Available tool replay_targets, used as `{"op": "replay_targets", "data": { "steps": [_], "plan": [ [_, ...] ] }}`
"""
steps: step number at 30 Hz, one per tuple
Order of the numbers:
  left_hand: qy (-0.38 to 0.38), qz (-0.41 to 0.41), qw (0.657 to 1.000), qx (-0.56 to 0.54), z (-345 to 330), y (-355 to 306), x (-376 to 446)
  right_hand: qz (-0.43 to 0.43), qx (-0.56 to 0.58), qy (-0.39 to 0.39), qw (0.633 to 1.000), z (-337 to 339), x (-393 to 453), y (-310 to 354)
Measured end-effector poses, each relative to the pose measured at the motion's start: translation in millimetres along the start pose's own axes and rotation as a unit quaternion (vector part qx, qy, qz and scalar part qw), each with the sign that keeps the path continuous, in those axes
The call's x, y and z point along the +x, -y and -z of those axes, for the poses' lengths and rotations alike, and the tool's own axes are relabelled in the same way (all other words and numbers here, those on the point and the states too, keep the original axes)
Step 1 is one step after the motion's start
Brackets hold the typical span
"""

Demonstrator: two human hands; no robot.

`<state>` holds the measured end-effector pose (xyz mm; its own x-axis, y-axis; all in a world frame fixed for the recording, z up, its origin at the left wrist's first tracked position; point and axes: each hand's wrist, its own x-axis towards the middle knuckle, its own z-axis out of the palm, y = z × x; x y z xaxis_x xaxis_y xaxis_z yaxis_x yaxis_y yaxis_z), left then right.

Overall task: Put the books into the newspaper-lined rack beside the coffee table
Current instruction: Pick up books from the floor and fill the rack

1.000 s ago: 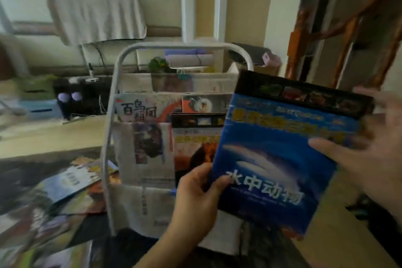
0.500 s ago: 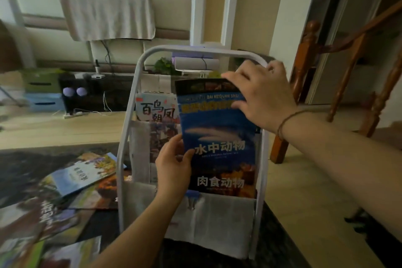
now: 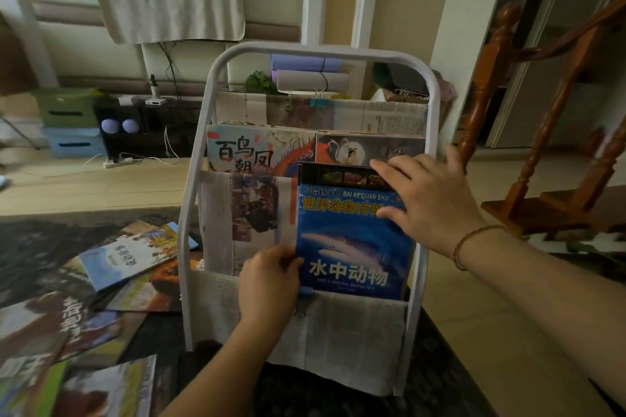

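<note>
Down into the rack (image 3: 203, 132) the blue book (image 3: 352, 247) is now sunk further than half a second ago, its lower edge tucked behind the front newspaper pocket (image 3: 338, 332) at the rack's right side, and the orange title once seen beneath it is now covered. For the step to be done well, the book is best kept upright and square to the right rail and eased straight down, so that the paper lining is not snagged or torn; that is a judgement only. Loose books (image 3: 128, 257) are left lying on the dark coffee table (image 3: 44, 237) near its right edge, so the task seems far from done. The cover is glossy blue with a pale shark, a black photo strip on top, white characters below. Its upper right corner is pressed by the right hand (image 3: 426, 200), fingers spread flat. Its lower left edge is pinched by the left hand (image 3: 267, 284).
</note>
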<state>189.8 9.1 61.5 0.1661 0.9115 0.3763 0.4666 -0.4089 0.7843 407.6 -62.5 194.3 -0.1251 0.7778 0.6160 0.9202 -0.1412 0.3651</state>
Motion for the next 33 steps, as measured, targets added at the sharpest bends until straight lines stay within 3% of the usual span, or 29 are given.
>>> {"op": "replay_targets", "data": {
  "steps": [4,13,23,26,30,33],
  "plan": [
    [0.025,0.016,1.0,-0.002,4.5,-1.2,0.1,-0.008,0.015,-0.007,1.0,-6.7,-6.4,3.6],
    [0.004,0.017,1.0,0.003,1.0,-1.0,-3.2,-0.009,-0.001,-0.016,1.0,-9.7,-9.8,8.3],
    [0.108,0.063,0.991,0.044,19.8,-6.8,0.6,-0.053,0.029,0.049,0.997,-7.6,-10.0,23.4],
    [0.129,0.034,0.991,0.023,36.5,-6.4,-14.8,-0.057,0.055,0.013,0.997,-8.5,-15.4,34.8],
    [0.042,-0.094,0.991,0.089,69.4,18.2,-49.8,0.042,0.191,-0.095,0.976,-14.4,-42.7,103.4],
    [0.051,-0.089,0.981,0.164,107.2,68.5,-73.4,0.145,0.305,-0.108,0.935,-9.2,-63.2,183.2]
  ]
}}
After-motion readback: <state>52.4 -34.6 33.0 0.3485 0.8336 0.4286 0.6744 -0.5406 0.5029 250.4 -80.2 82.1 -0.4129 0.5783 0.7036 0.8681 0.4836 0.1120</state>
